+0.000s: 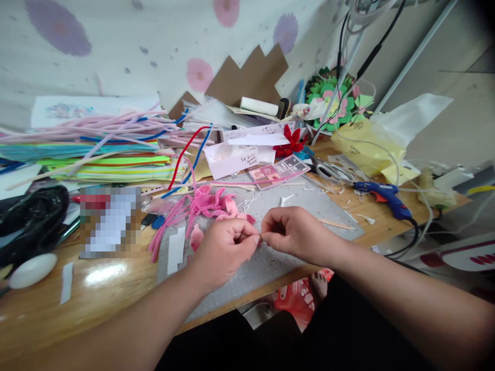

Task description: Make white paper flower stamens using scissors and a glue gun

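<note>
Both of my hands meet over a grey cutting mat (228, 288), fingertips almost touching. My left hand (228, 250) is closed in a pinch, and so is my right hand (292, 232). Whatever lies between the fingertips is too small to make out. Just behind my left hand is a heap of pink pipe-cleaner flower pieces (209, 203), with long stems trailing to the left. One pink petal piece (196, 237) rests beside that hand. A white paper strip (176, 250) lies on the mat further left. White scraps (286, 200) are scattered behind my right hand.
A blue glue gun (382, 198) and scissors (332, 170) lie to the right. Stacked colourful pipe cleaners (108, 165) fill the back left. A red flower (290, 141) and papers (235, 159) stand behind the mat. A black plastic bag (31, 221) sits at left.
</note>
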Demonstrator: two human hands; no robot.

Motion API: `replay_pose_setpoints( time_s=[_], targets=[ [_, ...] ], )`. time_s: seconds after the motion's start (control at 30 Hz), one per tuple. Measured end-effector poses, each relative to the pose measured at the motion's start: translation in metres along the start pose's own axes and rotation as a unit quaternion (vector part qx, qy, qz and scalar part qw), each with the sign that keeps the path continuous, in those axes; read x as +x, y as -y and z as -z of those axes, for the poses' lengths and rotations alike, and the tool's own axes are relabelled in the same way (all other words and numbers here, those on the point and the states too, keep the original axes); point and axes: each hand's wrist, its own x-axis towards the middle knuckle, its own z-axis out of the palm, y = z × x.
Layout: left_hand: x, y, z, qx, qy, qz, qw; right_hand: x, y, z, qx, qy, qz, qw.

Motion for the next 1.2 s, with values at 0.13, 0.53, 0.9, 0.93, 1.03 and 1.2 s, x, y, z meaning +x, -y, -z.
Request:
replay_pose_setpoints(
  time_s=[0.13, 0.53, 0.9, 0.93, 1.03, 1.2],
  targets=[
    [-0.002, -0.001, 0.002, -0.005, 0.009, 0.002, 1.0, 0.001, -0.001, 0.003, 0.084, 0.031, -0.02, 0.996],
    [-0.001, 0.001, -0.001, -0.009, -0.013, 0.022, 1.0, 0.002, -0.003, 0.0, -0.019, -0.012, 0.0, 1.0],
    [0.0, 0.006, 0.003, -0.209, 0.016, 0.036, 0.977, -0.003, -0.007, 0.01, 0.266, 0.054, -0.048, 0.961],
    [0.0, 0.005, 0.003, -0.208, 0.015, 0.039, 0.977, -0.004, -0.007, 0.01, 0.257, 0.047, -0.045, 0.964],
    [0.0, 0.003, 0.002, -0.199, 0.011, 0.047, 0.979, -0.005, -0.006, 0.008, 0.248, 0.018, -0.033, 0.968],
    [0.001, 0.003, 0.001, -0.179, 0.019, 0.04, 0.983, -0.007, -0.005, 0.005, 0.268, 0.025, -0.042, 0.962]
  ],
)
